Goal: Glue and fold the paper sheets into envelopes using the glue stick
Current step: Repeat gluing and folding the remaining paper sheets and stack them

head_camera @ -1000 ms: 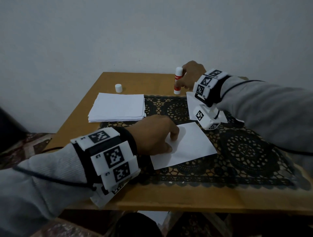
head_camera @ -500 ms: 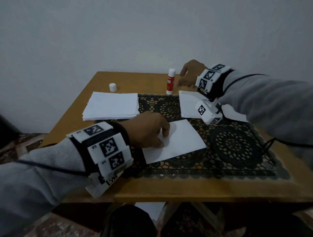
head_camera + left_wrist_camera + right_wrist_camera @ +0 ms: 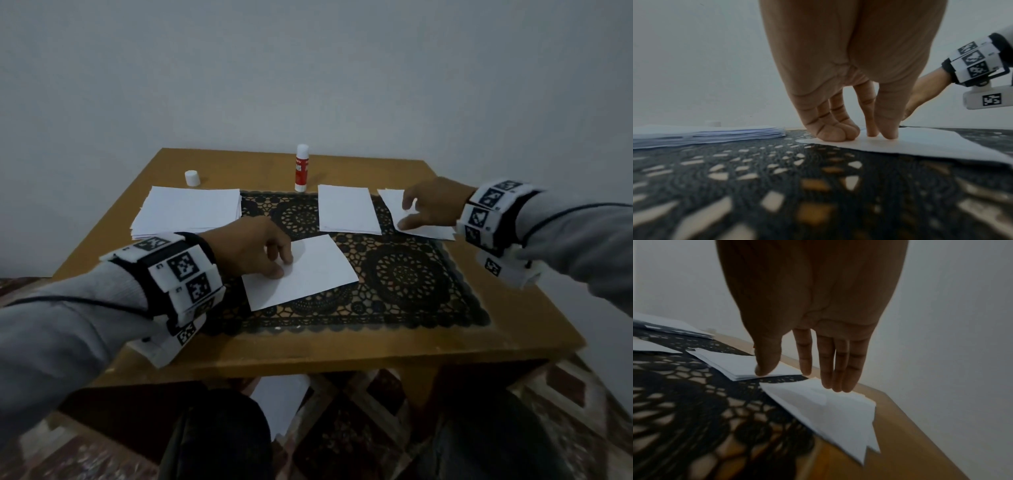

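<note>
A folded white sheet lies on the black lace mat. My left hand presses its left edge with thumb and fingertips. My right hand is over a fanned pile of folded papers at the mat's far right corner, with its fingers straight and holding nothing. The red and white glue stick stands upright alone at the back of the table. Its white cap sits further left.
A stack of plain sheets lies at the back left. Another folded pile lies between the glue stick and my right hand. The wooden table meets a wall behind. My knees are below the front edge.
My right hand let go of the glue stick, left it standing at the back, and moved right to the fanned pile. My left hand stayed on the sheet.
</note>
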Demonstrator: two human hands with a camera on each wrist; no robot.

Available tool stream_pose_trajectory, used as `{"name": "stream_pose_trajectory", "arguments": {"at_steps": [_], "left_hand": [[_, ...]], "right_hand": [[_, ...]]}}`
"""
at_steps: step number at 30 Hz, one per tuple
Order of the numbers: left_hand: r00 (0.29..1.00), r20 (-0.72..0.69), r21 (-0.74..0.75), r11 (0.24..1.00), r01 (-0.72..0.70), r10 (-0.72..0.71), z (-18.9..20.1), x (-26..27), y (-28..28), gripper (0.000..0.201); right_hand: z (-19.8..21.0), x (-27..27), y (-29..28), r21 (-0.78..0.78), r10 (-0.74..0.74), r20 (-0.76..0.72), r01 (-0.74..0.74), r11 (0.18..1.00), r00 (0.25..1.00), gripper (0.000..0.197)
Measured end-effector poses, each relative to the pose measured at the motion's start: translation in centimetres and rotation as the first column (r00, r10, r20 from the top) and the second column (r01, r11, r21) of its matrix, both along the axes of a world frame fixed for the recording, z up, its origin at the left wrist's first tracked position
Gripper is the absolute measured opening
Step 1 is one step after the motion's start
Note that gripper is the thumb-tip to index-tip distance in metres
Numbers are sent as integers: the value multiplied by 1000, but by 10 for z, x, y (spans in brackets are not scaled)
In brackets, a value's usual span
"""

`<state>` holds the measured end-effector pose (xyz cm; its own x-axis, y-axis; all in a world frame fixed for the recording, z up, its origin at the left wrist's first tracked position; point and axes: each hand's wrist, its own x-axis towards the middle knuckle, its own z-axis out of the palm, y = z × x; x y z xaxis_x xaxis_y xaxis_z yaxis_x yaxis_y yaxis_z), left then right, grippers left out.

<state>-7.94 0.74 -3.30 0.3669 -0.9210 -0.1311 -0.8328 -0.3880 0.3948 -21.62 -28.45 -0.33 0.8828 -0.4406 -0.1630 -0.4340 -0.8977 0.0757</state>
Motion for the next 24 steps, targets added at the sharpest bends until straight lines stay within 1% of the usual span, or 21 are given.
{"name": "stream_pose_trajectory", "arguments": {"at_steps": [3, 6, 10, 17, 21, 24], "left_hand": [[1000, -4, -6, 1000, 3, -3, -1, 1, 0, 15], [1000, -7, -12, 1000, 6, -6, -2, 1, 0, 15], [1000, -14, -17, 1000, 3, -3, -3, 3, 0, 14], [1000, -6, -19, 1000, 3, -3, -3, 3, 0, 14], [1000, -6, -20, 1000, 6, -6, -3, 3, -1, 15], [1000, -7, -19, 1000, 8, -8, -3, 3, -1, 14]], "right_hand": [[-12, -4, -4, 18, 13, 2, -13, 1000, 1000, 52], [-20, 0, -5, -27, 47, 34, -46, 999, 998, 45], [-22, 2, -2, -90, 129, 6, -128, 988, 992, 37], [-18, -11, -12, -124, 250, -2, -248, 961, 968, 29], [-18, -15, -14, -132, 289, -1, -287, 949, 957, 29], [-20, -15, -13, -169, 295, -3, -292, 942, 955, 29]]}}
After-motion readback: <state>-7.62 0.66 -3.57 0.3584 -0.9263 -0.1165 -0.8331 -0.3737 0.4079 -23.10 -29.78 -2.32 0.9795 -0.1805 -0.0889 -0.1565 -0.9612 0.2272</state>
